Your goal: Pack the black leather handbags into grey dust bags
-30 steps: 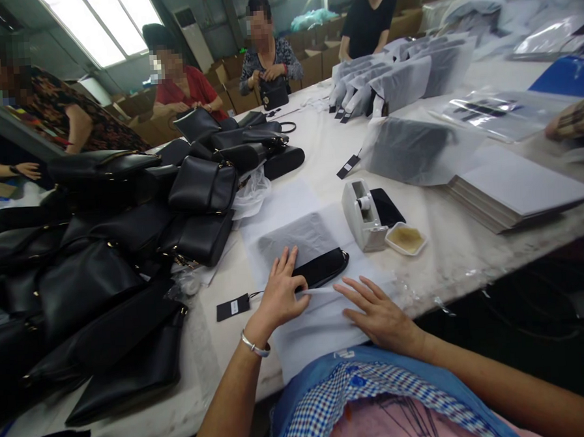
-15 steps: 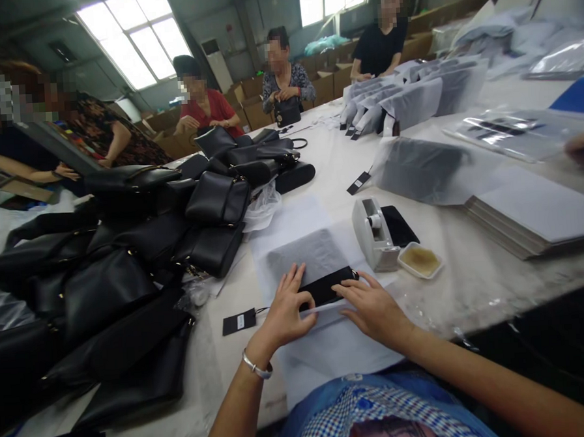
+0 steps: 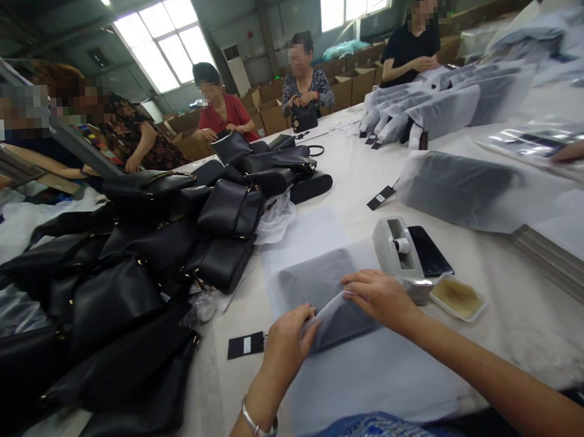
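Note:
White tissue paper [image 3: 369,377] lies in front of me, folded over a dark, flat item [image 3: 319,276] that shows through it. My left hand [image 3: 291,336] pinches the paper's folded edge at its left end. With closed fingers my right hand [image 3: 379,299] grips the same edge further right. A black tag [image 3: 244,345] with a white label lies on the table just left of my left hand. Right of the paper stand a white tape dispenser [image 3: 399,255] and a small white dish [image 3: 457,296] with a yellowish pad.
Black bags [image 3: 115,299] are heaped at the left. A dark phone [image 3: 428,250] lies beside the dispenser. Grey-white boards [image 3: 563,256] are stacked at the right, near a wrapped item [image 3: 466,186]. Several people work around the table; one person's hand [image 3: 577,149] is at the right edge.
The paper edge has been drawn up over the black strip that lay bare between my hands. Both hands have closed on that edge. The view has shifted somewhat.

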`<state>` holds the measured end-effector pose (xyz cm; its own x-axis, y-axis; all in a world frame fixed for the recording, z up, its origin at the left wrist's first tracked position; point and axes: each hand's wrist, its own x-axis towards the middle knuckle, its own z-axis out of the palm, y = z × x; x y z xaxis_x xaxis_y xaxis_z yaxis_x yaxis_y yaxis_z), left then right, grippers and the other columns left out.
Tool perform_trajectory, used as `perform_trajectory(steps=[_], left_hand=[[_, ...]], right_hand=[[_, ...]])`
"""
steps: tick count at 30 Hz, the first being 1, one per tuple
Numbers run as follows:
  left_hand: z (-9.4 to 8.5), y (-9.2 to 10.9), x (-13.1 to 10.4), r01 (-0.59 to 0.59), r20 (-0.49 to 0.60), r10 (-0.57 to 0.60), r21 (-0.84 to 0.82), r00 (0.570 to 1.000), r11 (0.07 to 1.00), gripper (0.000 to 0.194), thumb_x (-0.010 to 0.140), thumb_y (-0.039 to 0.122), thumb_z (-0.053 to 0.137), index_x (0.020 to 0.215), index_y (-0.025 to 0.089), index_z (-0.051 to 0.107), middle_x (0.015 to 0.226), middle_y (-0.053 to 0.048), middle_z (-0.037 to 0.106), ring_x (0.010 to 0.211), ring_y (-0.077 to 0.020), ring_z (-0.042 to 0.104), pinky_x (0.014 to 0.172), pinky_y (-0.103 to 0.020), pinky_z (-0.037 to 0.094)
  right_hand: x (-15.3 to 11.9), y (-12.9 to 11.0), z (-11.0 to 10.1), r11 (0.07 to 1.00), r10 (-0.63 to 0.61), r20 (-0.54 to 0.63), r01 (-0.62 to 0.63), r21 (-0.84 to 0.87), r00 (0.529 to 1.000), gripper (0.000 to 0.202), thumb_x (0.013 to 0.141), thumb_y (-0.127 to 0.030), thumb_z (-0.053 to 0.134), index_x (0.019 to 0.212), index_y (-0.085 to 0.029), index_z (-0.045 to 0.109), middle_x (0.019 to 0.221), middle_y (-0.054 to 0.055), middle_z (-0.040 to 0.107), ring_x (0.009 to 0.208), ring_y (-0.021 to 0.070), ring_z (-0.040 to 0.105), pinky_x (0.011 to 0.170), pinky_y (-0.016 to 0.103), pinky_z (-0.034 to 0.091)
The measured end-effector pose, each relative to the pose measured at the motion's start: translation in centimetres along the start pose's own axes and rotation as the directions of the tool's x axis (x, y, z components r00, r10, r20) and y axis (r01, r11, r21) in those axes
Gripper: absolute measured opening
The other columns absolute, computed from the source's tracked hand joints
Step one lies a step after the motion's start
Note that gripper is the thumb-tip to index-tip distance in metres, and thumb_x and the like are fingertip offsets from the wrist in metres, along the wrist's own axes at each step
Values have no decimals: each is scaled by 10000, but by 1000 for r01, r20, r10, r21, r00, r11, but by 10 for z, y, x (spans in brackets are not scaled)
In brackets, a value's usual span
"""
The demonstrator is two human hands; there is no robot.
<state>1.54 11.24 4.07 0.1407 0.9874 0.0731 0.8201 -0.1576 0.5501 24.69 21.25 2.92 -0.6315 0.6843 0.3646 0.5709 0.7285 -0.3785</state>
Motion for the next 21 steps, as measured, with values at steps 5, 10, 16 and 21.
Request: perform_trajectory(steps=[5,10,16,21], left_hand=[[-11,-9,11,155,-10,-155,28,988,988,63,889,295,629,939,258,625,839,10,729,791,-204,708,716,-292,530],[-11,-23,20,68,-140,-91,-160,986,985,371,840,163,665,1191,263,598,1041,-13,707,964,-180,671,894,-310,518],[-4,-30,27,28,-244,-34,-28,969,999,386,896,176,598,1270,268,564,915,-14,694,852,-187,665,828,-345,549],[12,-21,17,-12,-448,131,260,884,965,413,922,110,529,1303,265,563,1153,-70,696,1107,-249,635,1099,-518,401]], right_hand=[[8,8,12,994,78,25,-80,71,997,77,904,-255,636,904,-245,713,1059,18,724,971,216,649,870,362,517],[9,15,18,981,144,20,-146,125,989,60,894,-273,650,895,-265,709,1036,3,718,979,202,636,823,328,535],[11,20,22,962,205,18,-204,179,979,49,886,-297,662,892,-274,705,1008,-4,718,966,194,644,866,323,526],[10,18,22,959,230,24,-230,167,973,69,898,-314,648,900,-258,688,1011,11,714,928,196,657,839,313,515]])
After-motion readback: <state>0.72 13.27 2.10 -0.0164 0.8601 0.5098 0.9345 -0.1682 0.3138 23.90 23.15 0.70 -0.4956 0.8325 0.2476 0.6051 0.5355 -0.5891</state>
